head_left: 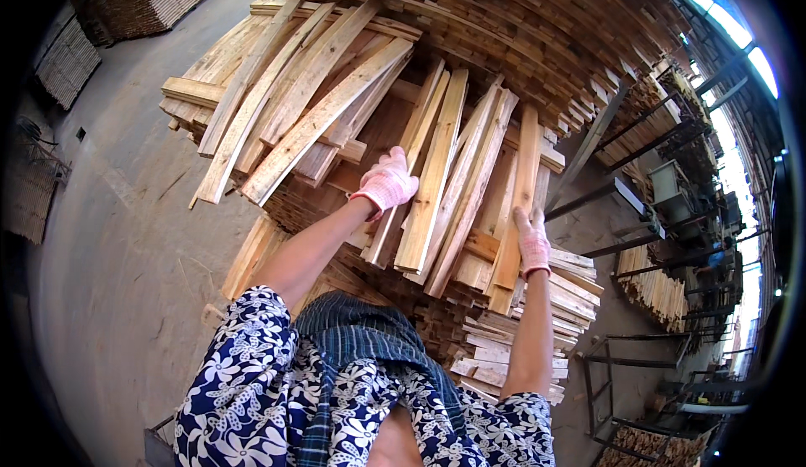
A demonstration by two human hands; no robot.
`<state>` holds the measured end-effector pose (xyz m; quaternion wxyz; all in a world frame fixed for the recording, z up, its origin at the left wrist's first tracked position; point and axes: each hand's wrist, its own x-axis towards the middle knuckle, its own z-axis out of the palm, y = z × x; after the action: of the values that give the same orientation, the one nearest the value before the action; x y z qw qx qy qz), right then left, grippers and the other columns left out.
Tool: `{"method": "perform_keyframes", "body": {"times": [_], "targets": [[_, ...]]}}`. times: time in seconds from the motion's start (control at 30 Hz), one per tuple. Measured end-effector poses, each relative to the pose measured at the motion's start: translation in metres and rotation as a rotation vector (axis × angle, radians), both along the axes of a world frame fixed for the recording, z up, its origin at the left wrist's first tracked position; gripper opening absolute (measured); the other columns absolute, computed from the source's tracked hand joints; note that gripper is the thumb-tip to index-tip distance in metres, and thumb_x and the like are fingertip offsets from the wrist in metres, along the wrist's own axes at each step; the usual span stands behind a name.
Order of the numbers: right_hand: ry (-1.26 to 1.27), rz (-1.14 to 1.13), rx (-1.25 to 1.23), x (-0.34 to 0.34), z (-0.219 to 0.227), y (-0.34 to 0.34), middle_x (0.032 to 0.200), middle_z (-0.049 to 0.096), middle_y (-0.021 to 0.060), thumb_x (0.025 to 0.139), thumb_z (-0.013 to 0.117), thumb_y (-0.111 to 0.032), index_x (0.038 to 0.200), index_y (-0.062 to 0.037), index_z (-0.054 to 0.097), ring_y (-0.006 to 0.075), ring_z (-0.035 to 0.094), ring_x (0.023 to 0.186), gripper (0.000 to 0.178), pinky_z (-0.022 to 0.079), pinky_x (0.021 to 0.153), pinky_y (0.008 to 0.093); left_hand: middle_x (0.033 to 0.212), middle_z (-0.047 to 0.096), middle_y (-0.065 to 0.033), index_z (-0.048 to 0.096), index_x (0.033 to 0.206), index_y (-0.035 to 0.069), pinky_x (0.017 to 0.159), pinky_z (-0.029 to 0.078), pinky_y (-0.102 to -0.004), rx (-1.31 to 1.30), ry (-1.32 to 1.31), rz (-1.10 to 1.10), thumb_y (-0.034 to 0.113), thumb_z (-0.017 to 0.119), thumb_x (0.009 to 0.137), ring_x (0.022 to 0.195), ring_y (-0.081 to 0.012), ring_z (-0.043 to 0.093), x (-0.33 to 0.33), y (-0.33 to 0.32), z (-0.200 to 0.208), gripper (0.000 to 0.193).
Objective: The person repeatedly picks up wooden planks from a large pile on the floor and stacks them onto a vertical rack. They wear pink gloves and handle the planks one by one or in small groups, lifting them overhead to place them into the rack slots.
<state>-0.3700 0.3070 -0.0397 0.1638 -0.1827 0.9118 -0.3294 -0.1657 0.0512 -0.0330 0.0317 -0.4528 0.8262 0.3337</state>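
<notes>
My left hand point(388, 183), in a pink glove, lies over a narrow wooden board point(426, 114), its fingers curled against it. The undersides of those fingers are hidden. To the right, my right hand point(533, 243), also gloved in pink, grips the edge of a reddish-brown wooden board point(526, 161), thumb on top. Between my hands several pale boards point(438, 182) lie side by side, pointing toward me across the pile. More loose boards point(315, 119) lie fanned out and overlapping to the left of my left hand.
A tall stack of boards point(504, 14) rises at the far side. Short boards point(495, 354) are stacked close on the right. Bundled timber point(143, 1) stands far left on the concrete floor point(126, 215). Metal frames point(630, 366) stand at the right.
</notes>
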Motion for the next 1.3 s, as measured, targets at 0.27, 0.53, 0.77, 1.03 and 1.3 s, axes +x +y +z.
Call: {"method": "perform_keyframes", "body": {"times": [0.27, 0.53, 0.77, 1.03, 1.3], "targets": [[0.128, 0.170, 0.048, 0.042, 0.018, -0.097, 0.147, 0.046, 0.0292, 0.084, 0.073, -0.058, 0.160, -0.0125, 0.029, 0.0468, 0.049, 0.129, 0.099, 0.045, 0.108, 0.0524, 0.114, 0.068, -0.0281, 0.044, 0.136, -0.001, 0.091, 0.054, -0.0504, 0.227, 0.209, -0.161, 0.033, 0.061, 0.091, 0.111, -0.0438, 0.067, -0.041, 0.046, -0.015, 0.059], [0.359, 0.121, 0.295, 0.076, 0.019, -0.128, 0.145, 0.045, 0.0302, 0.087, 0.074, -0.035, 0.158, -0.0146, 0.031, 0.0477, 0.049, 0.131, 0.086, 0.049, 0.103, 0.0540, 0.118, 0.070, -0.0256, 0.039, 0.138, -0.001, 0.101, 0.050, -0.0452, 0.010, -0.007, 0.014, 0.033, 0.065, 0.088, 0.117, -0.0389, 0.066, 0.006, -0.005, -0.010, 0.066], [0.420, 0.166, 0.351, 0.055, 0.035, -0.115, 0.127, 0.055, 0.0295, 0.086, 0.073, -0.024, 0.154, -0.0158, 0.037, 0.0467, 0.060, 0.116, 0.077, 0.053, 0.094, 0.0553, 0.127, 0.066, -0.0243, 0.040, 0.137, 0.001, 0.098, 0.050, -0.0529, -0.201, -0.204, -0.042, 0.035, 0.063, 0.091, 0.120, -0.0359, 0.065, -0.017, -0.001, -0.013, 0.061], [0.199, 0.202, -0.131, 0.092, 0.033, -0.168, 0.130, 0.055, 0.0328, 0.084, 0.073, -0.034, 0.154, -0.0125, 0.037, 0.0444, 0.061, 0.117, 0.081, 0.050, 0.101, 0.0478, 0.124, 0.067, -0.0271, 0.040, 0.147, 0.004, 0.095, 0.051, -0.0470, 0.221, 0.357, 0.051, 0.054, 0.060, 0.092, 0.113, -0.0409, 0.067, 0.009, -0.045, -0.041, 0.076], [0.196, 0.263, 0.045, 0.091, -0.025, -0.221, 0.141, 0.044, 0.0333, 0.091, 0.067, -0.035, 0.158, -0.0195, 0.034, 0.0512, 0.059, 0.120, 0.076, 0.051, 0.099, 0.0508, 0.124, 0.057, -0.0245, 0.045, 0.141, 0.007, 0.092, 0.054, -0.0499, -0.495, 0.291, -0.042, 0.020, 0.052, 0.096, 0.110, -0.0420, 0.063, 0.010, -0.023, -0.052, 0.048]]}}
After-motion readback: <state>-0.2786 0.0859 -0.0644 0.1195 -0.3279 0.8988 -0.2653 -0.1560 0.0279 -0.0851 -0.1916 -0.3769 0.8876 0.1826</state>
